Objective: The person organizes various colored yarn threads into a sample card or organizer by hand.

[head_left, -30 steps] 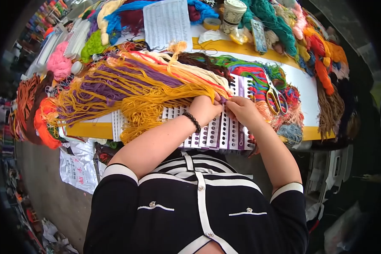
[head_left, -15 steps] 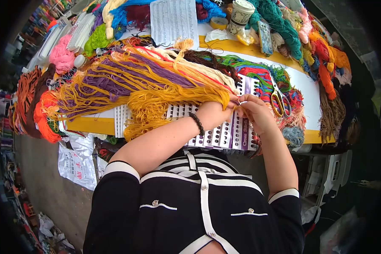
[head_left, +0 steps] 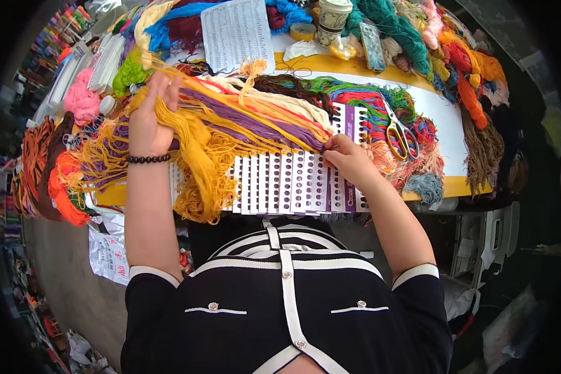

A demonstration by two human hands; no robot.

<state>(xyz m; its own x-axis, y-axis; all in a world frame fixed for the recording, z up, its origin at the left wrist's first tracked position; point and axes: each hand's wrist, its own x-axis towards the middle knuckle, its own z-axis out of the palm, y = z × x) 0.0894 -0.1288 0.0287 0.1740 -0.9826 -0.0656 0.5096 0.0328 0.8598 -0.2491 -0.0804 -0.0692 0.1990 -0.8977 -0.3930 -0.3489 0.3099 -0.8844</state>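
Skeins of orange yarn [head_left: 59,181] and pink yarn [head_left: 81,100] crowd the left end of the bench [head_left: 445,115]. Next we see the left hand [head_left: 146,121], a beaded bracelet [head_left: 148,159] at its wrist, lifted above the pile with its fingers [head_left: 168,84] loosely curled through a hank of mustard yarn [head_left: 199,162] that spills over the near edge. Beside it, purple strands [head_left: 255,121] run rightwards across a row of punched thread cards [head_left: 280,184] lying at that edge. At their end the right hand [head_left: 349,161] rests on the cards, its fingers [head_left: 331,144] pinched tight on the tips of the purple strands. Just right of it we find gold-handled scissors [head_left: 400,134] lying on a tangle of mixed yarn.
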